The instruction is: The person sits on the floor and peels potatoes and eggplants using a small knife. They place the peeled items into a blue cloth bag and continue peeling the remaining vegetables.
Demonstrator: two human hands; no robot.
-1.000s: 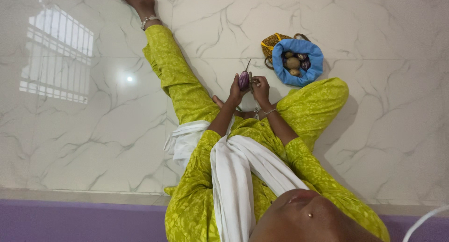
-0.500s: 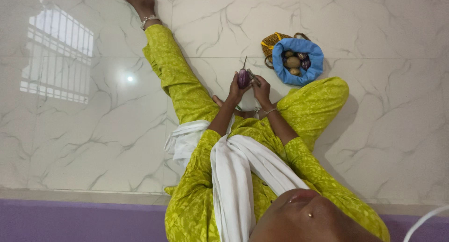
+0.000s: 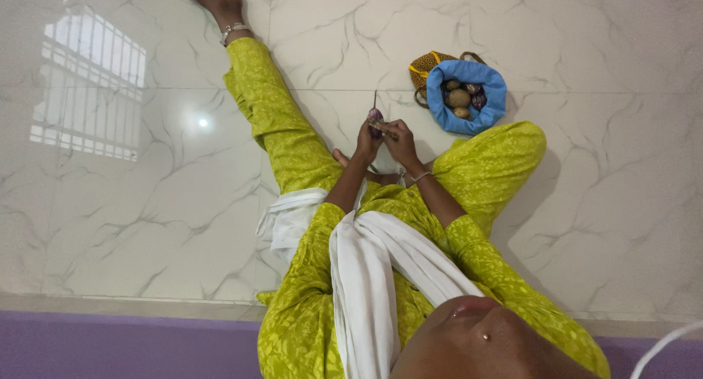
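Both hands have drawn closer together since a moment ago, and the small purple eggplant that was plainly showing then is now mostly covered by fingers, with only its top peeking out. She sits on the white marble floor with one leg stretched out and the other folded. Her left hand is wrapped around the eggplant from below, holding it up in front of her lap. Her right hand has come across so its fingers lie over the eggplant too, touching the left hand. A thin dark stalk or blade tip sticks up just above the eggplant; I cannot tell which it is. Whether the right hand also grips a tool is hidden by the fingers.

Just beyond her right hand, near her folded knee, stands a soft blue bag with its mouth rolled wide open. Inside lie a few round brownish potatoes and a couple more purple eggplants. Tucked against the bag's far side is a yellow-brown spotted cloth pouch with looped handles. A white scarf hangs down her green patterned dress, and a silver anklet circles the outstretched ankle.
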